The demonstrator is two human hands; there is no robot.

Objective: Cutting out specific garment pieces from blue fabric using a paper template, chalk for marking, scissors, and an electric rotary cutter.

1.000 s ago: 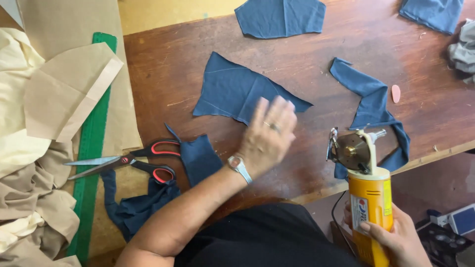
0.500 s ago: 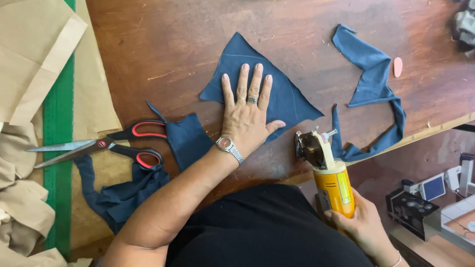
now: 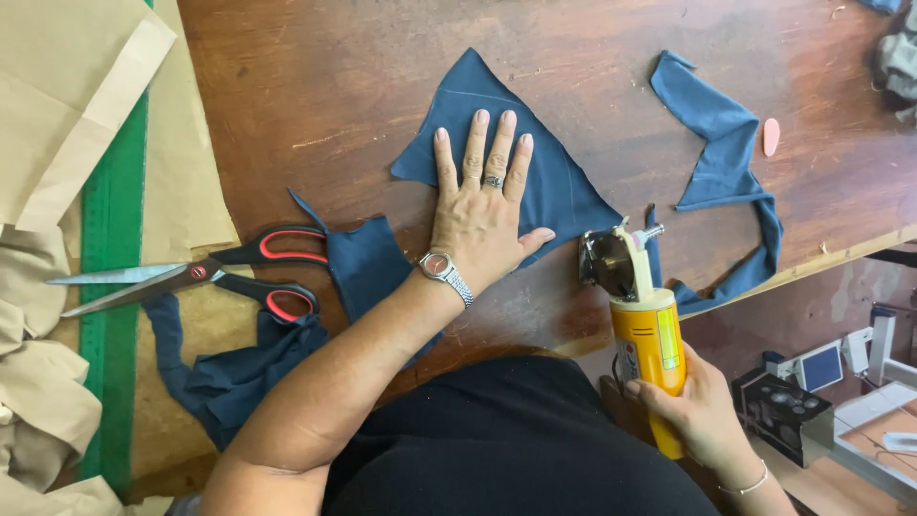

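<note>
The left hand (image 3: 482, 215) hides part of the blue cloth piece (image 3: 564, 186); the grey bundle (image 3: 898, 62) is cut off.

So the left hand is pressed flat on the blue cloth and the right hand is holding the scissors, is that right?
Not quite. The left hand does lie flat on the blue cloth, but the right hand holds a yellow rotary cutter, not the scissors, which lie untouched on the table, as the head view shows.

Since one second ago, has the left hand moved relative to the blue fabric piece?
Yes. The left hand was raised over the near edge of the blue fabric piece; now it lies flat on it, farther from the table edge.
</note>
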